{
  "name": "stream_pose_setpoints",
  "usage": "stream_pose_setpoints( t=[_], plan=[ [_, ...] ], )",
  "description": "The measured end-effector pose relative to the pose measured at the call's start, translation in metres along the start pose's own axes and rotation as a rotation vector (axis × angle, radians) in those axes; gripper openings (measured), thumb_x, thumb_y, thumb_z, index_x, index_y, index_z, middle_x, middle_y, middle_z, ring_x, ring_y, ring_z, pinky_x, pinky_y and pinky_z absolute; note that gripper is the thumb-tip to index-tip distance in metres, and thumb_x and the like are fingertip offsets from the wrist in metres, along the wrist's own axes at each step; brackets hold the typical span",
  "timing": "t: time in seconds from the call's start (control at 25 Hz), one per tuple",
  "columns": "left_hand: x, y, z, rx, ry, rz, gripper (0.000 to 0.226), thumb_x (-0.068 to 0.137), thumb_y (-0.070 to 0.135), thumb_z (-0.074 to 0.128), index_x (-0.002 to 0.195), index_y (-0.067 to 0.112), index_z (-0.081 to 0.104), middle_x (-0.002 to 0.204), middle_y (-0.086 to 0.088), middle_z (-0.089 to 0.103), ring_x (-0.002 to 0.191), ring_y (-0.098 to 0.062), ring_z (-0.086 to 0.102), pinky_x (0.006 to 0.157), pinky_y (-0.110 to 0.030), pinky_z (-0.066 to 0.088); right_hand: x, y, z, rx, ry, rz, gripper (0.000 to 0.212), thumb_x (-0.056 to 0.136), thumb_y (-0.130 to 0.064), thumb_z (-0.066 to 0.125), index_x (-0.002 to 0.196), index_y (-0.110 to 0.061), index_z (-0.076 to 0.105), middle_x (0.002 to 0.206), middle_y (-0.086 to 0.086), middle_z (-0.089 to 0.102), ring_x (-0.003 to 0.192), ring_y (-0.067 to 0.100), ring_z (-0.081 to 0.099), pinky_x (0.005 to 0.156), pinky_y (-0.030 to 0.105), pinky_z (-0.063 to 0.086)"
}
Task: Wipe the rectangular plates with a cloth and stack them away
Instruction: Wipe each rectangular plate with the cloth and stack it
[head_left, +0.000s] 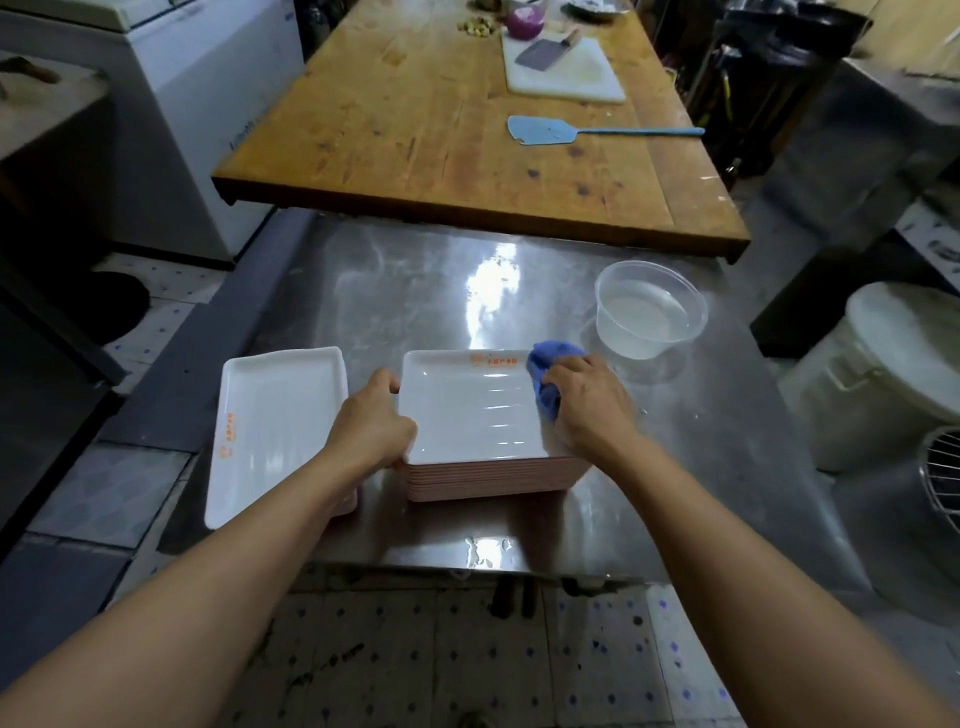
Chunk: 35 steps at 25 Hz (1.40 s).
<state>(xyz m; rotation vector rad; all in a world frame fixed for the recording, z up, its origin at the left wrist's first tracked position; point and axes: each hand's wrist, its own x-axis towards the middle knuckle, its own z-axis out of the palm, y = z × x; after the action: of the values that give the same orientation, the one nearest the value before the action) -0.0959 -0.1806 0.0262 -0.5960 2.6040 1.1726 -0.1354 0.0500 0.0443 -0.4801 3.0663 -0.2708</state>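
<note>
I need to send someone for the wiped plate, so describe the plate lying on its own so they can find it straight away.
On the steel table, left of the tall plate stack that the left hand steadies, lies the single plate. It is white and rectangular, turned lengthwise away from the person, with an orange mark on its left rim, overhanging the table's left edge.

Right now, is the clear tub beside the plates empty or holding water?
Holding water. The clear tub stands upright, lidless, on the steel table, and a shallow layer of clear liquid covers its bottom.
</note>
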Motion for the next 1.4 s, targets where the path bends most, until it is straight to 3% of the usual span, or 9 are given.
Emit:
stream_pose_setpoints(
  t=[0.24,0.4,0.52,0.68,0.8,0.88,1.08,1.2,1.4],
  plan=[
    [-0.004,0.001,0.002,-0.005,0.044,0.003,0.039,0.069,0.000,0.051,0.101,0.021,0.045,0.084,-0.007,0.059,0.076,-0.032,0.063,0.067,-0.039,0.057,-0.051,-0.005,-0.012,0.064,-0.095,0.009,0.022,0.082,-0.004,0.047,0.084,-0.009,0.068,0.110,0.004,0.065,0.102,0.028,0.051,0.082,0.036,0.044],
    [-0.007,-0.001,0.000,-0.087,0.034,0.006,0.032,0.075,0.003,0.053,0.100,0.023,0.048,0.081,-0.003,0.059,0.068,-0.026,0.062,0.058,-0.036,0.057,-0.064,-0.020,-0.017,0.233,-0.109,-0.011,0.025,0.074,0.006,0.043,0.057,-0.013,0.044,0.085,0.008,0.051,0.078,0.026,0.047,0.067,0.030,0.034],
    [-0.010,-0.005,-0.003,-0.212,-0.029,0.022,0.029,0.081,0.004,0.055,0.104,0.021,0.050,0.074,-0.004,0.059,0.053,-0.019,0.057,0.042,-0.024,0.046,-0.060,-0.048,-0.015,0.350,-0.099,-0.113,0.022,0.074,-0.006,0.037,0.070,0.000,0.058,0.083,0.016,0.059,0.070,0.027,0.048,0.064,0.031,0.033],
    [-0.012,-0.009,-0.006,-0.333,-0.101,0.046,0.028,0.087,0.004,0.052,0.109,0.021,0.050,0.065,-0.005,0.058,0.045,-0.017,0.053,0.043,-0.024,0.045,-0.040,-0.077,0.000,0.428,-0.205,-0.155,0.040,0.076,0.005,0.050,0.106,-0.014,0.068,0.097,0.012,0.061,0.091,0.022,0.057,0.069,0.021,0.035],
    [-0.012,-0.012,-0.009,-0.363,-0.120,0.055,0.027,0.088,0.003,0.050,0.107,0.022,0.051,0.059,-0.005,0.057,0.040,-0.014,0.052,0.042,-0.022,0.045,-0.024,-0.085,0.009,0.484,-0.221,-0.177,0.041,0.075,0.007,0.051,0.108,-0.013,0.063,0.099,0.014,0.063,0.085,0.019,0.056,0.062,0.008,0.035],
    [-0.011,-0.012,-0.008,-0.336,-0.114,0.074,0.028,0.088,0.004,0.050,0.109,0.023,0.050,0.058,-0.004,0.057,0.040,-0.013,0.053,0.044,-0.023,0.045,-0.016,-0.090,0.014,0.551,-0.181,-0.185,0.037,0.075,0.007,0.051,0.108,-0.007,0.061,0.099,0.015,0.065,0.085,0.018,0.057,0.065,0.006,0.035],
    [-0.009,-0.010,-0.006,-0.199,-0.091,0.090,0.036,0.085,0.007,0.053,0.116,0.022,0.045,0.066,-0.004,0.061,0.050,-0.021,0.063,0.055,-0.029,0.052,0.014,-0.093,0.028,0.481,-0.135,-0.162,0.040,0.081,0.002,0.050,0.120,-0.006,0.052,0.118,0.018,0.053,0.109,0.034,0.048,0.086,0.040,0.045],
    [-0.009,-0.008,-0.006,-0.173,-0.088,0.088,0.035,0.085,0.008,0.053,0.116,0.021,0.045,0.067,-0.005,0.063,0.054,-0.023,0.065,0.062,-0.033,0.055,0.025,-0.090,0.026,0.476,-0.113,-0.132,0.038,0.082,0.003,0.047,0.118,-0.007,0.055,0.118,0.016,0.056,0.112,0.034,0.048,0.088,0.043,0.046],
    [-0.010,-0.008,-0.006,-0.184,-0.073,0.072,0.027,0.089,0.009,0.051,0.110,0.025,0.044,0.069,-0.006,0.061,0.047,-0.018,0.060,0.049,-0.027,0.048,0.016,-0.087,0.020,0.560,-0.146,-0.065,0.040,0.079,0.005,0.048,0.116,-0.010,0.054,0.117,0.014,0.055,0.107,0.028,0.051,0.086,0.031,0.041]
  ],
)
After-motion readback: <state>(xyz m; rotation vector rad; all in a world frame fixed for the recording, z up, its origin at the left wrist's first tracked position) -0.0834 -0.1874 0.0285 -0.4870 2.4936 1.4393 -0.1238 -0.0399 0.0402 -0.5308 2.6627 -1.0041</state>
